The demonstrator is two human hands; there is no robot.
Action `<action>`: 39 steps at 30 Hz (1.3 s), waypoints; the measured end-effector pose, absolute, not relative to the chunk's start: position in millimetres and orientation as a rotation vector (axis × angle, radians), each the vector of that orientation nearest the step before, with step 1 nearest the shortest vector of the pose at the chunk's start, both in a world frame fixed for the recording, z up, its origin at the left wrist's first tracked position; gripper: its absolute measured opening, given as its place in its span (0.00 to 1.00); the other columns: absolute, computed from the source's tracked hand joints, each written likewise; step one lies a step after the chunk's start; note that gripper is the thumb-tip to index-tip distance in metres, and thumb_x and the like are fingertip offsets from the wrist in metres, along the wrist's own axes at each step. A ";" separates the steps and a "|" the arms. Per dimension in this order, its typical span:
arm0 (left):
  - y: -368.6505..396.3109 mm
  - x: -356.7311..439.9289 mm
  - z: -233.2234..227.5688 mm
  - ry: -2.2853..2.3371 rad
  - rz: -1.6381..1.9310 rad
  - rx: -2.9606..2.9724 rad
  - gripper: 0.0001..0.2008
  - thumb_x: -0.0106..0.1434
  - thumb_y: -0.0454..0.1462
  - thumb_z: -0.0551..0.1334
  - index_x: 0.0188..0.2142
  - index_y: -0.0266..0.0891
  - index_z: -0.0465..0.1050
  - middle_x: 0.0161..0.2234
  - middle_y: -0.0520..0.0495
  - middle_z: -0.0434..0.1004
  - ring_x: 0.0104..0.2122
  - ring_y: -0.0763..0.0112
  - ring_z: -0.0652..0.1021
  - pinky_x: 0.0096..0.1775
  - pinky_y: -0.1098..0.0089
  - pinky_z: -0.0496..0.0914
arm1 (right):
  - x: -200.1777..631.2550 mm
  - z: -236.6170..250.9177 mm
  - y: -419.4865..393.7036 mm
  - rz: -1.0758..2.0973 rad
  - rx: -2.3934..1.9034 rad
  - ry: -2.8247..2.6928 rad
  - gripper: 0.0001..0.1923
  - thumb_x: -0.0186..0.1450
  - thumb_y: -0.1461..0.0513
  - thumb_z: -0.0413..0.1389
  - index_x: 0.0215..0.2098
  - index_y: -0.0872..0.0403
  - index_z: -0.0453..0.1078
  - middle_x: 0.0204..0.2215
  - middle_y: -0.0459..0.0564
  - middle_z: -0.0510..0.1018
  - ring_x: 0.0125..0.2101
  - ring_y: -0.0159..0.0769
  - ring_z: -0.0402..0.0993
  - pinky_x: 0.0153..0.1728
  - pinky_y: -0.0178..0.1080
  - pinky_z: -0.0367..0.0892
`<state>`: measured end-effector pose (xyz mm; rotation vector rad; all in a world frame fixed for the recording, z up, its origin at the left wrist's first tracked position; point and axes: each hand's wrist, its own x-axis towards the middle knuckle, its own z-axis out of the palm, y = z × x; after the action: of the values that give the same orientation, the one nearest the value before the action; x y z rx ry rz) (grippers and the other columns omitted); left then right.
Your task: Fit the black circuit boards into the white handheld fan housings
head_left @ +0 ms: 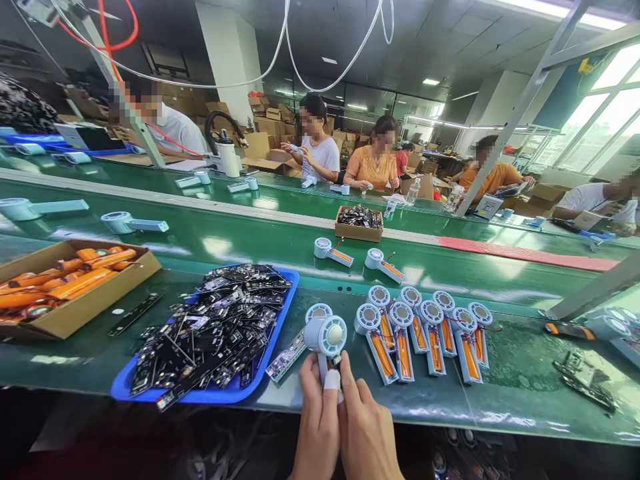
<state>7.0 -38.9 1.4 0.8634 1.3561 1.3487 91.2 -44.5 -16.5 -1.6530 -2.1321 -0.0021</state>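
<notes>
Both hands pressed together at the near edge of the bench.
The left hand and right hand touch side by side, fingers pointing up, closed in one shared grip.

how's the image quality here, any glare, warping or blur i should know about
Head view: wide-angle lens bends the conveyor belt and table edges into curves; ceiling lights leave pale glare patches on the green belt; the windows at the upper right are blown out white; co-workers' faces are blurred; the hand-held fan in both hands, left hand and right hand, stays sharp.
</notes>
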 end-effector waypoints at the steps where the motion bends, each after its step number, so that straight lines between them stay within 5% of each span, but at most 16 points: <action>1: -38.6 8.0 2.6 1.351 1.343 0.861 0.22 0.72 0.47 0.50 0.61 0.43 0.56 0.65 0.36 0.64 0.67 0.54 0.64 0.61 0.57 0.64 | 91.3 -14.6 -44.9 -0.041 -1.668 -2.204 0.35 0.64 0.72 0.48 0.70 0.56 0.57 0.30 0.53 0.80 0.18 0.40 0.77 0.16 0.35 0.67; 7: -36.8 2.2 -9.7 1.278 1.307 0.865 0.21 0.69 0.48 0.55 0.57 0.43 0.60 0.62 0.36 0.71 0.64 0.55 0.69 0.60 0.59 0.66 | 101.2 -6.5 -49.1 -0.077 -1.641 -2.442 0.44 0.58 0.73 0.50 0.73 0.61 0.49 0.25 0.51 0.80 0.17 0.42 0.77 0.16 0.36 0.68; 12: -35.7 -7.5 -17.7 1.249 1.137 0.924 0.22 0.70 0.50 0.54 0.58 0.42 0.63 0.57 0.38 0.76 0.59 0.56 0.74 0.59 0.58 0.68 | 105.3 -15.7 -49.2 -0.050 -1.486 -2.259 0.45 0.62 0.71 0.47 0.74 0.62 0.36 0.47 0.66 0.80 0.37 0.49 0.83 0.33 0.42 0.78; 14: -32.4 -15.9 -13.5 1.251 1.088 1.069 0.20 0.69 0.48 0.55 0.55 0.42 0.67 0.53 0.39 0.80 0.55 0.55 0.78 0.55 0.58 0.71 | 105.3 -25.1 -50.3 0.046 -1.465 -2.203 0.43 0.64 0.69 0.46 0.75 0.62 0.33 0.45 0.64 0.81 0.37 0.48 0.83 0.34 0.41 0.79; 17: -20.3 -37.8 -4.8 1.390 1.083 1.462 0.14 0.67 0.46 0.55 0.44 0.43 0.75 0.43 0.39 0.84 0.45 0.52 0.81 0.49 0.56 0.74 | 103.9 -41.5 -50.7 0.075 -1.594 -2.126 0.40 0.67 0.67 0.45 0.74 0.62 0.37 0.35 0.59 0.82 0.28 0.47 0.81 0.27 0.40 0.76; 20: -0.6 -63.2 0.2 1.724 1.178 1.868 0.17 0.66 0.41 0.52 0.44 0.41 0.78 0.48 0.35 0.82 0.51 0.46 0.78 0.55 0.49 0.70 | 101.1 -48.4 -43.6 -0.004 -1.735 -2.103 0.35 0.68 0.67 0.47 0.72 0.62 0.46 0.30 0.56 0.80 0.26 0.46 0.80 0.26 0.39 0.73; 25: 23.6 -76.9 -0.3 1.831 0.947 2.059 0.22 0.66 0.39 0.48 0.43 0.40 0.82 0.50 0.37 0.82 0.48 0.50 0.81 0.50 0.55 0.75 | 96.0 -19.0 -16.7 -0.096 -1.798 -2.183 0.32 0.67 0.63 0.57 0.67 0.62 0.58 0.42 0.63 0.78 0.39 0.53 0.78 0.39 0.49 0.75; 31: 30.4 -64.7 -0.3 1.801 0.945 2.078 0.27 0.67 0.47 0.45 0.33 0.40 0.82 0.42 0.35 0.84 0.41 0.53 0.84 0.42 0.60 0.77 | 61.0 7.9 13.4 0.150 -1.865 -2.214 0.38 0.61 0.60 0.62 0.65 0.71 0.61 0.50 0.76 0.75 0.46 0.60 0.77 0.45 0.55 0.74; 35: 45.8 -63.9 4.7 1.762 0.752 2.062 0.26 0.65 0.45 0.45 0.28 0.41 0.80 0.36 0.35 0.85 0.35 0.51 0.84 0.37 0.58 0.77 | 23.0 -16.4 43.1 0.155 -2.105 -1.896 0.30 0.65 0.73 0.50 0.65 0.71 0.60 0.52 0.81 0.74 0.48 0.60 0.77 0.41 0.59 0.74; 39: 47.5 -69.3 9.7 1.707 0.750 2.112 0.23 0.64 0.47 0.48 0.35 0.43 0.81 0.39 0.37 0.86 0.42 0.46 0.83 0.43 0.51 0.76 | 10.3 -32.5 57.6 0.080 -2.126 -1.777 0.30 0.64 0.75 0.49 0.66 0.67 0.61 0.55 0.78 0.73 0.52 0.61 0.75 0.46 0.62 0.72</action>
<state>-69.3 47.5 9.7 2.1119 1.7067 0.7502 10.3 57.6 -32.5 -2.1260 -1.7774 0.0795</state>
